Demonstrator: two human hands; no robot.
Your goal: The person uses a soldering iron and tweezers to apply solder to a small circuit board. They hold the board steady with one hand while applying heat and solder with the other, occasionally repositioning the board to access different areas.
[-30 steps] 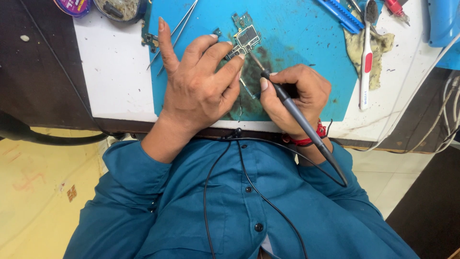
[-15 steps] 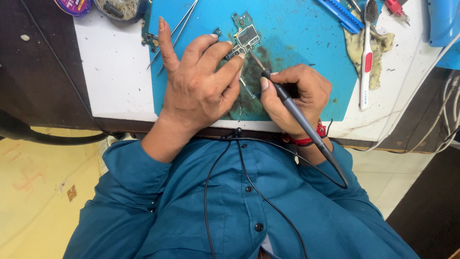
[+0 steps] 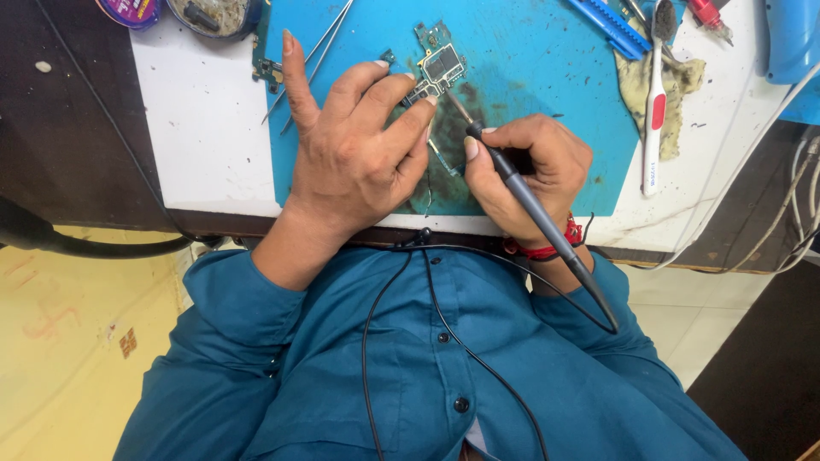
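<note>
Your left hand (image 3: 354, 158) lies flat, fingers spread, fingertips pinning the circuit board (image 3: 437, 68) at upper centre of the frame; your right hand (image 3: 530, 171) pinches the soldering iron (image 3: 534, 209) pen-style, tip touching the board.

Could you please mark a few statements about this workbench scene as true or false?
1. The right hand holds a soldering iron like a pen. True.
2. The left hand rests palm up, away from the circuit board. False: it lies palm down, with its fingertips on the board.
3. The circuit board lies on a blue mat. True.
4. The toothbrush is held in the left hand. False: it lies on a rag, to the right of the hands.
5. A pair of tweezers lies at the mat's left edge. True.
</note>
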